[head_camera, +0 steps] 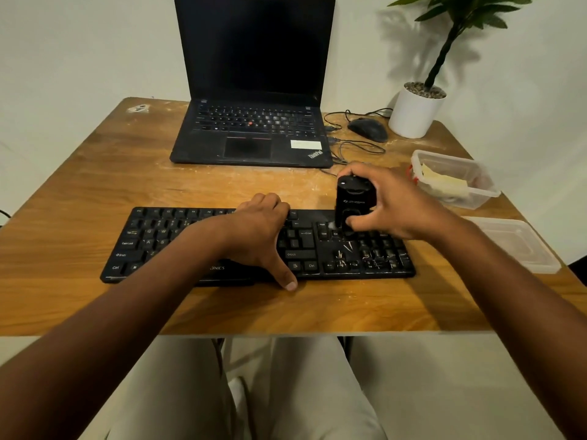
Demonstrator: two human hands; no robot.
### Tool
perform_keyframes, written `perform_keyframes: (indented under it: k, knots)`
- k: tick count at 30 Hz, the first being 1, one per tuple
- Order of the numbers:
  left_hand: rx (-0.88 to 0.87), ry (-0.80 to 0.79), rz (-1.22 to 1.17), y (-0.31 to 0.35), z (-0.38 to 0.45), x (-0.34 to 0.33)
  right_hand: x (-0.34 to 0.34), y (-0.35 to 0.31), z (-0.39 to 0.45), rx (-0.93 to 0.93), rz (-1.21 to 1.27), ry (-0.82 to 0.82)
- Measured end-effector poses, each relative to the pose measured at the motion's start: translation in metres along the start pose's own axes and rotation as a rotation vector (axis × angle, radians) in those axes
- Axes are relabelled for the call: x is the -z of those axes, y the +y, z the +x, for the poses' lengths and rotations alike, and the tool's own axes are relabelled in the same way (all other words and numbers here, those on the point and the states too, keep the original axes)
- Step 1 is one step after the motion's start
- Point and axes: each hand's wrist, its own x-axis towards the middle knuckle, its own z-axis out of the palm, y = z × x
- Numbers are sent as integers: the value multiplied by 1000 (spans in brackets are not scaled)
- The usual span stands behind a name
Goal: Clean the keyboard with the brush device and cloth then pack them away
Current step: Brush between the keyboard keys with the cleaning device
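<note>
My wooden table (95,192) carries everything. At its far edge stands one open laptop (251,90) with a dark screen and "ThinkPad" on its palm rest beside a white sticker I cannot read. Nearer me lies one black keyboard (158,242); its front edge shows "ONICS", the rest hidden under my wrist, and I can read Ctrl, Shift and Caps Lock on the keys. One potted plant (416,109) in a white pot stands at the far right corner, with one black mouse (368,129) and loose cables just beside it. On the right sit one clear plastic container (454,179) with a pale folded cloth (444,182) in it, and one clear lid (514,242) nearer me.

My left hand (254,233) rests on the middle of the keyboard, fingers curled over its far edge and thumb stretched to the near edge. My right hand (387,204) grips the black brush device (349,201) upright, its lower end on the keys above the arrow cluster; its grey logo is too blurred to read.
</note>
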Motion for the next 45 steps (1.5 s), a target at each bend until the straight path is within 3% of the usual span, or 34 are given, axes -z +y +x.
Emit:
perform_keyframes:
  k: [3,6,9,14,18,21,26,30,33,37,39,42,45]
  knots:
    - [3,3,10,0,0,0,12,-2,4,8,-64,25]
    - [6,9,3,0,-1,0,-2,-11,7,25,43,112]
    - [6,3,-8,0,-1,0,-16,-4,0,13,106,101]
    - [7,4,-5,1,-1,0,12,5,-9,-37,-41,49]
    - [6,6,-7,0,-1,0,-4,-9,-11,26,130,137]
    - [6,7,-4,-1,0,-1,-22,-3,-21,24,191,95]
    - [8,3,8,-2,1,-1,4,7,-32,-25,109,27]
    - [10,-2,8,-1,0,0,0,1,-27,19,164,112]
    - [11,-2,9,0,-1,1,-13,0,-30,26,200,75]
    - [13,-11,7,1,0,1,8,1,-30,-25,21,-63]
    - [13,-8,9,1,0,1,17,0,-27,-25,-47,-52]
    - [13,-6,2,0,-1,1,4,-8,-25,8,89,49]
    - [11,-3,2,0,-2,1,-14,-13,-31,36,159,20]
